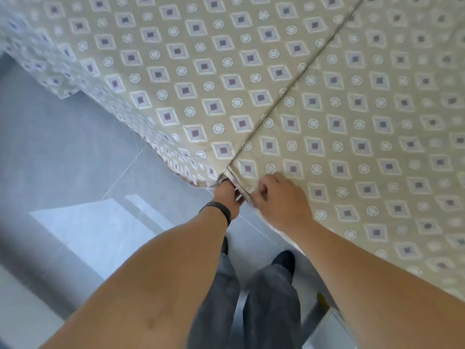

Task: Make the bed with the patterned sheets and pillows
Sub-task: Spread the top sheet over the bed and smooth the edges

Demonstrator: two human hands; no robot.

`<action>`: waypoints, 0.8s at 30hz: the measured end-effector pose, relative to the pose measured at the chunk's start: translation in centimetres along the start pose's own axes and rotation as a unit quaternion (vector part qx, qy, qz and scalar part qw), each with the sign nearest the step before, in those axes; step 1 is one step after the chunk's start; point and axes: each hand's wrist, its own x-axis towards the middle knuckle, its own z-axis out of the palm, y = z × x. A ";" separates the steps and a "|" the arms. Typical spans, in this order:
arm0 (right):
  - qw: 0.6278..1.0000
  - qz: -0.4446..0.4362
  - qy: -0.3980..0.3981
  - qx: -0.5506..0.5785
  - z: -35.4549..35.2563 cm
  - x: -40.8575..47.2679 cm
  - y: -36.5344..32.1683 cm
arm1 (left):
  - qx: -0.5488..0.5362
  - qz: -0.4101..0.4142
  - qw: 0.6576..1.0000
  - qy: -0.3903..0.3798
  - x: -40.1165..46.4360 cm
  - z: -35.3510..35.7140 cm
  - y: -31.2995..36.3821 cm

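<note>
Both hands are at the near edge of the bed (75, 79), left hand (227, 195) and right hand (279, 197) pinching the patterned sheet (352, 147) at its folded corner, probably to line up that diagonal fold.

Satiny woven cloth on the patterned sheet (226, 79), a soft sheen across its diamonds and rings. At seven o'clock, glossy polished floor tiles (83, 222) mirror the light. Matt dark strap for the wristband (217, 209); matt grey cloth trousers (271, 306) at six.
</note>
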 end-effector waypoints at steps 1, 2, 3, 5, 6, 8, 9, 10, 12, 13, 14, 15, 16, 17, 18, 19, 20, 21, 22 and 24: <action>1.000 0.000 0.008 0.009 0.1 0.4 -0.3 | 0.008 0.009 1.000 -0.002 0.8 -0.4 -0.2; 1.000 0.003 0.021 0.020 -0.2 0.9 -0.6 | 0.036 0.026 0.999 -0.003 1.0 -0.3 -0.1; 0.999 0.004 0.027 0.026 0.0 1.4 -1.2 | 0.062 0.042 0.997 0.002 1.4 -1.0 -0.1; 0.999 0.013 0.034 0.035 -0.1 2.2 -1.7 | 0.125 0.081 0.988 0.040 1.9 -2.2 0.2; 0.998 0.021 0.037 0.041 -0.1 2.6 -2.1 | 0.158 0.094 0.981 0.061 2.1 -3.4 0.4; 0.995 0.049 0.055 0.072 -0.1 3.1 -2.1 | 0.261 0.091 0.957 0.091 2.5 -5.7 0.5; 0.992 0.068 0.063 0.089 0.0 3.5 -2.3 | 0.322 0.084 0.938 0.100 2.8 -6.8 0.6; 0.989 0.084 0.072 0.103 0.0 3.8 -2.5 | 0.353 0.086 0.926 0.105 3.3 -7.6 0.6; 0.986 0.098 0.085 0.107 0.2 4.2 -2.8 | 0.339 0.094 0.931 0.097 4.1 -7.5 1.2; 0.986 0.094 0.092 0.099 0.4 4.5 -2.8 | 0.332 0.099 0.935 0.081 4.9 -6.8 1.5; 0.987 0.087 0.099 0.090 0.5 4.5 -2.9 | 0.338 0.098 0.934 0.062 5.3 -6.0 1.7; 0.989 0.075 0.106 0.074 0.9 4.6 -2.6 | 0.332 0.091 0.938 0.043 6.0 -5.0 1.7; 0.989 0.064 0.116 0.063 1.1 4.6 -2.5 | 0.316 0.083 0.945 0.026 6.3 -4.4 1.9; 0.989 0.055 0.124 0.055 1.3 4.5 -2.4 | 0.291 0.073 0.954 0.010 6.2 -3.7 2.1; 0.989 0.048 0.129 0.057 1.4 4.4 -2.4 | 0.261 0.057 0.964 0.002 6.0 -3.2 2.3; 0.989 0.042 0.126 0.061 1.3 4.5 -2.3 | 0.228 0.036 0.973 -0.005 5.6 -2.8 2.4; 0.990 0.039 0.120 0.069 1.3 4.4 -2.1 | 0.195 0.009 0.981 -0.012 4.8 -2.6 2.3; 0.990 0.036 0.109 0.077 1.2 4.3 -2.0 | 0.156 -0.017 0.987 -0.016 4.0 -2.4 2.1; 0.991 0.033 0.098 0.082 1.3 4.1 -1.7 | 0.131 -0.024 0.991 -0.016 3.2 -2.4 1.8; 0.993 0.033 0.075 0.090 0.8 3.0 -1.3 | 0.144 -0.013 0.989 -0.020 1.4 -2.6 1.2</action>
